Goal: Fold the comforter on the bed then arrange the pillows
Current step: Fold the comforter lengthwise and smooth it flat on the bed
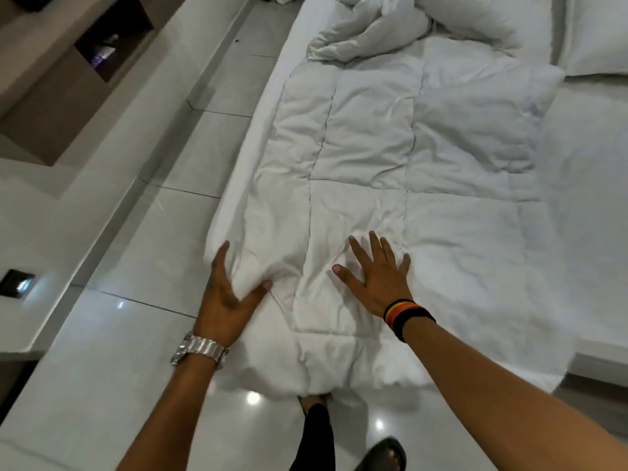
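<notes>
A white quilted comforter (390,158) lies folded lengthwise along the left part of the bed (584,164), its near end hanging over the foot. My left hand (226,297), with a metal watch, cups the comforter's near left edge, thumb spread against the fabric. My right hand (377,277), with a striped wristband, lies flat on top with fingers apart. The far end of the comforter is bunched up (370,32). White pillows (482,18) lie at the head, one more at the top right (598,39).
A glossy white tiled floor (142,266) runs along the bed's left side. A wall unit with a brown open shelf (112,42) stands at the far left. My legs and a dark shoe (384,453) are at the foot of the bed.
</notes>
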Demonstrator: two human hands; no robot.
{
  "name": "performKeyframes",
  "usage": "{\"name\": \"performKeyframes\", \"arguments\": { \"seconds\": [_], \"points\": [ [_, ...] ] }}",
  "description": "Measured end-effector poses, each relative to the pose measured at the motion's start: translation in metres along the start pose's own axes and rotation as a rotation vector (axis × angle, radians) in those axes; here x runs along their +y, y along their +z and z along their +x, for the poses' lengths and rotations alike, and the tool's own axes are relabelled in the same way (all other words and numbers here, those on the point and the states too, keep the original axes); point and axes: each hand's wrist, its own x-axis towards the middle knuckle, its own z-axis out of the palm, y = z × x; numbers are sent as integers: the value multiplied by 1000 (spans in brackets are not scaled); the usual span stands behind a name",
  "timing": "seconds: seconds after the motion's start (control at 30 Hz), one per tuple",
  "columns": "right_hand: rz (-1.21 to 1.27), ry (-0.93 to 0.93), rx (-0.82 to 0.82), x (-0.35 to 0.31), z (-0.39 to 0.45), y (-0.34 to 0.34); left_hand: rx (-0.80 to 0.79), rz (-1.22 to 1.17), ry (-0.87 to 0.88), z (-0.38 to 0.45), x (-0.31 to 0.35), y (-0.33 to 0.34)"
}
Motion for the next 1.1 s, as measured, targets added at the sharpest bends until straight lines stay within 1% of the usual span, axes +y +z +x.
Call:
{"name": "performKeyframes", "arguments": {
  "seconds": [0.07, 0.1, 0.13, 0.2, 0.27, 0.33, 0.37, 0.43, 0.47, 0.53, 0.6, 0.67, 0.73, 0.77, 0.83, 0.9, 1.0, 1.07, 1.1],
  "points": [
    [32, -56, 90, -2, -8, -1, 20, 80, -127, -3, -12, -21],
    [27, -58, 92, -2, -9, -1, -6, 139, -217, -4, -19, -28],
    [-3, -46, 51, 1, -11, 0, -51, 202, -309, -4, -29, -32],
    [-86, -1, -86, 7, -15, 5, -164, 306, -472, -1, -49, -32],
    [-119, 27, -153, 13, -17, 12, -235, 294, -596, 3, -68, -22],
    [-112, 22, -118, 21, -18, 17, -210, 186, -615, 10, -83, -5],
    [-121, 20, -78, 26, -19, 18, -173, 119, -575, 14, -86, 4],
    [-164, 48, -8, 43, -19, 13, -58, 48, -399, 25, -80, 23],
    [-188, 75, 13, 54, -19, 8, -1, 54, -280, 33, -73, 33],
    [-227, 130, 53, 76, -19, -3, 70, 182, -23, 49, -50, 55],
    [-241, 216, 105, 105, -11, -14, 20, 332, 216, 75, -19, 94],
    [-237, 244, 139, 115, -12, -21, -27, 437, 343, 84, 1, 114],
    [-216, 336, 174, 136, -21, -24, -123, 529, 447, 89, 12, 147],
    [-204, 404, 194, 150, -31, -23, -161, 572, 492, 88, 16, 165],
    [-176, 551, 261, 183, -54, -23, -169, 630, 531, 81, 26, 204],
    [-118, 662, 330, 212, -65, -29, -120, 658, 515, 75, 31, 233],
    [27, 808, 380, 236, -70, -39, -57, 702, 519, 75, 24, 246],
    [133, 849, 418, 245, -69, -52, -71, 697, 521, 74, 25, 243],
    [178, 806, 447, 245, -68, -58, -81, 704, 505, 74, 26, 241]
  ]
}}
